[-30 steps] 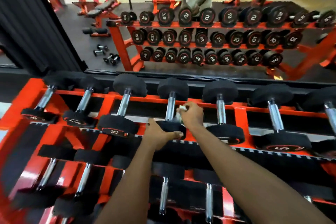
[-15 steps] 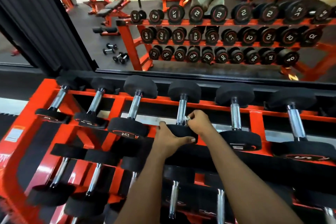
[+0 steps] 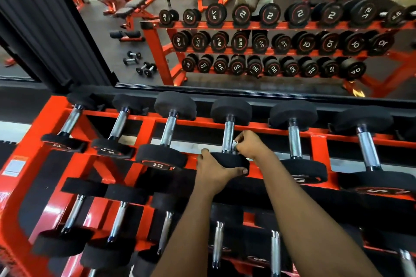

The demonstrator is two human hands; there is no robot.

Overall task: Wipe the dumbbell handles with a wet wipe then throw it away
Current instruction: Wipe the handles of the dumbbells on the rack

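Observation:
A black dumbbell with a chrome handle (image 3: 228, 132) lies fourth from the left on the top shelf of the red rack (image 3: 148, 123). My left hand (image 3: 212, 174) grips its near black head (image 3: 231, 161), thumb under the front edge. My right hand (image 3: 249, 145) pinches a small white wet wipe (image 3: 235, 144) against the lower end of that handle. Most of the wipe is hidden in my fingers.
More dumbbells lie on both sides along the top shelf, such as the one marked 7.5 (image 3: 162, 157), and on the lower shelf (image 3: 74, 213). A wall mirror (image 3: 247, 29) behind the rack reflects the rack, benches and a person.
My right hand with the wipe has slid down the handle toward the near head. My left hand stays on that head. The view has shifted left, so everything sits further right.

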